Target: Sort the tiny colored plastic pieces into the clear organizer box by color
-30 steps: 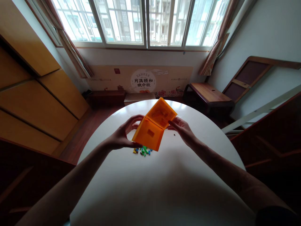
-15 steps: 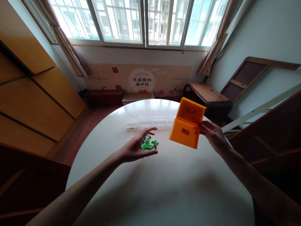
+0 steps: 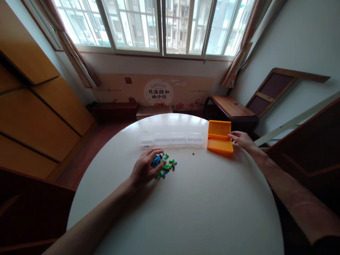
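Note:
On the white table lies a loose pile of small green, blue and brown building bricks (image 3: 166, 167). My left hand (image 3: 145, 165) is beside the pile on its left, fingers apart and curving over its edge; nothing shows in its grasp. An orange hinged box (image 3: 220, 144) lies with its lid spread back at the table's far right. The fingers of my right hand (image 3: 240, 139) pinch the box's right edge near the hinge. Its inside looks bare. A tiny dark piece (image 3: 193, 154) sits alone between the pile and the box.
A clear plastic compartment tray (image 3: 178, 140) stands at the back of the round white table (image 3: 202, 205), left of the orange box. Beyond the table are a wooden-topped bench (image 3: 231, 105) at right and a low box (image 3: 154, 111) by the wall.
The orange box has gone from raised and tilted down onto the table, farther back, with my right hand still on it. My left hand has shifted left, uncovering blue bricks.

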The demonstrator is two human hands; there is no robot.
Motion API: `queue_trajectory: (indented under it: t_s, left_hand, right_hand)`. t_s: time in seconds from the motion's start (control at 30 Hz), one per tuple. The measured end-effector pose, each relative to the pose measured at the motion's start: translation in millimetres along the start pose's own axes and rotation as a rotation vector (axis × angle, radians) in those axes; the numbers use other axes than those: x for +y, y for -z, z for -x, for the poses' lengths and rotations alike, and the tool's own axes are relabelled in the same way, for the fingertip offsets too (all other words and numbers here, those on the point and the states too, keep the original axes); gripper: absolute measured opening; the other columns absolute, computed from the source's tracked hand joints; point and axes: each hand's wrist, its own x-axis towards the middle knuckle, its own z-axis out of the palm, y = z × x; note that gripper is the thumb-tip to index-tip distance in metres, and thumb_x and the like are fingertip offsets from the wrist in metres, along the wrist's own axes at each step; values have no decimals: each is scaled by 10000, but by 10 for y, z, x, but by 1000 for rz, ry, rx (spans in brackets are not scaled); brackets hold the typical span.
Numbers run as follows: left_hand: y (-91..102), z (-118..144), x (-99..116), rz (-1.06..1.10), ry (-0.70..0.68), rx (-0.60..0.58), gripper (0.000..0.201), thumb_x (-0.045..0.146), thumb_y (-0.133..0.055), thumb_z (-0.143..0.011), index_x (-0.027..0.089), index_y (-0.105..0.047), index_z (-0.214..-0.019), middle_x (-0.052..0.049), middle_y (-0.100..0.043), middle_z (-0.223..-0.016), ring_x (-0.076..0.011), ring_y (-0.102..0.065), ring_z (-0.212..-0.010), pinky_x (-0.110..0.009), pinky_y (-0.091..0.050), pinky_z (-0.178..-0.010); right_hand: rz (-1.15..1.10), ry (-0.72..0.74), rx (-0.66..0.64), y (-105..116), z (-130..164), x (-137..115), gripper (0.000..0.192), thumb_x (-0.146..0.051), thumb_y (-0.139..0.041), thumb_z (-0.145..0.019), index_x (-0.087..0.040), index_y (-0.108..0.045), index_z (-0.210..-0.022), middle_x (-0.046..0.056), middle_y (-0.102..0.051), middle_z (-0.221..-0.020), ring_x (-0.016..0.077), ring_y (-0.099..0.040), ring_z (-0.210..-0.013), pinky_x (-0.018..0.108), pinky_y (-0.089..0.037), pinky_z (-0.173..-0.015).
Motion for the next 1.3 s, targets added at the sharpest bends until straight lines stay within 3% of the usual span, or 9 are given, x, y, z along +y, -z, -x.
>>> queue_trajectory:
  t_s: [0.17, 0.47, 0.8, 0.93, 1.03, 1.1, 1.17, 1.23, 1.3]
  left_hand:
    - [-5, 14, 4, -27, -9, -8, 326, 422, -673, -1037, 255, -692, -1316, -97, -743, -1362, -304, -708, -1253, -476, -566, -1100]
    - [31, 21, 14, -29, 6, -43, 340, 451, -672, -1032, 254, -689, -1309, -95, -743, -1363, -305, -710, -1244, -471, -564, -1093]
    - [29, 42, 3, -107, 7, -38, 331, 438, -666, -1026, 250, -700, -1296, -94, -742, -1372, -318, -701, -1265, -497, -559, -1098]
    - [144, 63, -27, -155, 26, -28, 400, 487, -640, -1043, 241, -671, -1356, -119, -704, -1443, -342, -675, -1325, -533, -553, -1126]
    - [273, 75, -59, -180, 56, -10, 463, 540, -622, -1053, 244, -635, -1409, -134, -684, -1466, -348, -662, -1356, -535, -549, -1151]
    - [338, 98, -75, -194, 76, -31, 534, 601, -617, -1045, 240, -609, -1439, -141, -668, -1489, -358, -647, -1381, -537, -545, -1169]
    - [370, 154, -92, -204, 92, -78, 620, 654, -614, -1030, 231, -575, -1482, -147, -642, -1530, -365, -626, -1416, -538, -535, -1191]
    - [375, 251, -123, -223, 96, -128, 712, 691, -614, -1015, 224, -523, -1546, -156, -612, -1575, -371, -606, -1448, -543, -520, -1214]
    - [364, 374, -177, -247, 85, -168, 826, 732, -620, -993, 222, -449, -1620, -171, -577, -1618, -383, -585, -1477, -557, -492, -1241]
  right_hand:
    - [30, 46, -25, -268, -159, 22, 333, -423, -829, -817, -137, -809, -986, 105, -823, -920, 171, -723, -739, 228, -568, -639]
    - [196, 57, 87, -557, -168, 40, 433, -468, -736, -863, -114, -839, -1092, 110, -819, -914, 204, -724, -761, 275, -555, -695]
    - [279, 102, 176, -624, -14, -130, 423, -465, -703, -864, -128, -843, -1077, 115, -784, -950, 215, -679, -756, 345, -564, -765]
    - [285, 177, 259, -590, 136, -289, 398, -449, -653, -898, -119, -799, -1068, 142, -735, -1071, 213, -651, -772, 381, -579, -790]
    - [280, 334, 309, -631, 485, -484, 345, -441, -582, -988, -178, -755, -1130, 115, -697, -1137, 236, -648, -909, 409, -585, -906]
    - [267, 602, 169, -730, 832, -616, 281, -406, -547, -1049, -202, -733, -1105, 106, -701, -1093, 260, -662, -972, 433, -593, -941]
    - [271, 738, -62, -884, 1197, -715, 254, -390, -533, -1084, -222, -712, -1145, 113, -717, -1152, 284, -682, -1101, 465, -593, -1021]
    - [323, 743, -278, -1066, 1492, -763, 348, -428, -554, -1093, -227, -652, -1359, 140, -697, -1349, 308, -667, -1267, 507, -568, -1121]
    - [387, 721, -396, -1244, 1667, -773, 606, -511, -590, -1078, -203, -496, -1592, 187, -581, -1584, 346, -579, -1454, 560, -500, -1230]
